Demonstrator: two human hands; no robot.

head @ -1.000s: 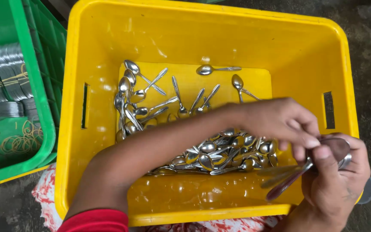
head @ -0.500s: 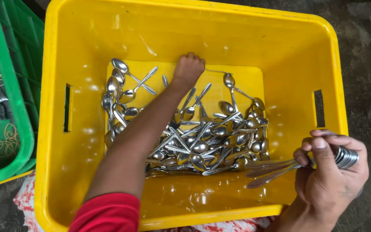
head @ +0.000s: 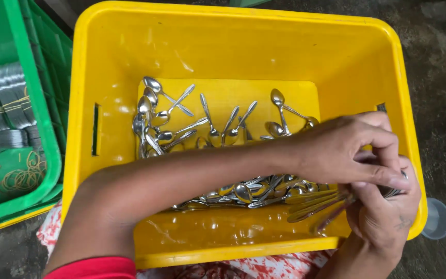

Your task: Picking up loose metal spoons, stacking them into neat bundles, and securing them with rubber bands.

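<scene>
**Over the yellow crate, both hands meet on one stack of spoons**

Below me sits the big yellow crate [head: 109,62], walls high enough to keep everything pooled on its floor. To its left I see a green crate [head: 37,103] holding banded bundles of metal pieces [head: 3,98] and loose rubber bands [head: 21,178], apart from the unsorted lot, which reads to me as a place for finished bundles. Red-and-white patterned cloth [head: 254,268] shows under the near edge, and a small grey cup [head: 436,219] stands on the ground just beside the right corner.

Now the loose spoons [head: 207,126]: scattered across the crate floor, thicker near the front, all within easy reach.

My left hand [head: 344,150] crosses the crate, forearm over the pile, fingers pinched at the top of the stack. My right hand [head: 383,217] is closed around that nested stack of spoons [head: 316,204], bowls tucked in the palm, handles fanning left over the crate's near right corner, so anything dropped would likely fall back inside. Whether the left pinches a single spoon, I cannot tell.
</scene>
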